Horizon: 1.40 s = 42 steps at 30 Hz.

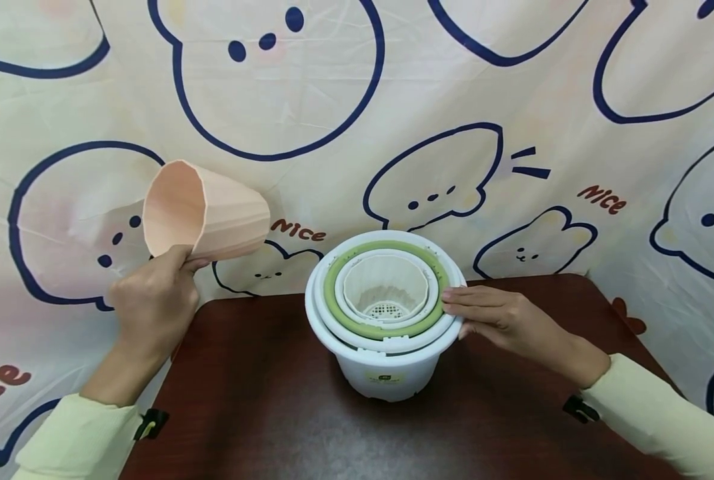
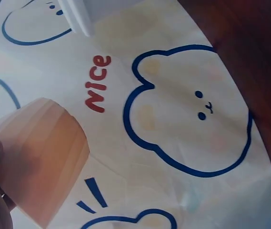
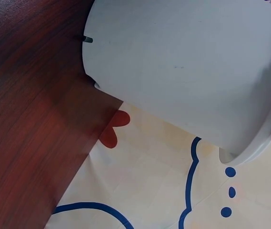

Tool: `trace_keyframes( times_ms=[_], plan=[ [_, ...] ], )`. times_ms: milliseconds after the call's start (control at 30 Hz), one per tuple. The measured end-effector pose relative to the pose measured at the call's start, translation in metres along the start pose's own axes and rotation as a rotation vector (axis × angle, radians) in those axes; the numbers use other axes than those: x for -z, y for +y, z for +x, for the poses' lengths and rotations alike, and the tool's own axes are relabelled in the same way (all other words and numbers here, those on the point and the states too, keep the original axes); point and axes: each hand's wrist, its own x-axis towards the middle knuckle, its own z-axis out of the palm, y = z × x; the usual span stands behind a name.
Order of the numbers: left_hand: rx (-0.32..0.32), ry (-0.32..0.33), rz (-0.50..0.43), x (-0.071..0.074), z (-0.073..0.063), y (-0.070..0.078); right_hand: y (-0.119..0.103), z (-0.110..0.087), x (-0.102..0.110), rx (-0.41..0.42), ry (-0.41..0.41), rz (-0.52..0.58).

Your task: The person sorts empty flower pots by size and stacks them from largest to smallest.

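Observation:
A pink tapered flowerpot (image 1: 233, 217) is held in the air at the left, tilted with its mouth toward the left. My left hand (image 1: 155, 293) pinches it by the lower rim; in the left wrist view the pot's ribbed side (image 2: 45, 157) shows. On the table stands a large white flowerpot (image 1: 387, 373) with smaller pots nested in it, among them one with a green rim (image 1: 333, 293) and a ribbed white pot (image 1: 387, 280) with a perforated bottom innermost. My right hand (image 1: 503, 317) rests on the stack's right rims, fingers fairly straight. In the right wrist view the white pot's smooth side (image 3: 183, 71) fills much of the picture.
The dark brown wooden table (image 1: 261, 413) carries the nested stack near its back edge. Behind and beside it hangs a pale cloth (image 1: 321, 187) with blue-outlined cartoon animals and red lettering.

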Motion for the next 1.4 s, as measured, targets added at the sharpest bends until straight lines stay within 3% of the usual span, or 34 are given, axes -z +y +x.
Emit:
trace_keyframes(
  times_ms=[200, 367, 633, 800, 967, 1167, 1400],
  plan=[
    [-0.030, 0.016, -0.010, 0.003, 0.009, 0.010, -0.001, 0.000, 0.000, -0.002, -0.006, -0.008],
    [-0.070, 0.008, -0.037, 0.006, 0.016, 0.022, -0.001, -0.002, 0.001, -0.052, -0.036, -0.005],
    [-0.126, 0.007, -0.080, 0.010, 0.035, 0.034, -0.003, 0.000, 0.002, -0.056, -0.047, -0.016],
    [-0.134, 0.053, -0.125, 0.010, 0.043, 0.043, -0.004, 0.000, 0.003, -0.063, -0.055, -0.018],
    [-0.188, 0.073, -0.162, 0.010, 0.046, 0.053, -0.003, 0.000, 0.003, -0.037, -0.041, -0.020],
    [-0.248, 0.085, -0.213, 0.006, 0.048, 0.064, -0.004, -0.001, 0.004, -0.082, -0.071, -0.010],
    [-0.314, 0.043, -0.220, 0.001, 0.048, 0.077, -0.003, 0.000, 0.003, -0.035, -0.038, -0.011]
  ],
)
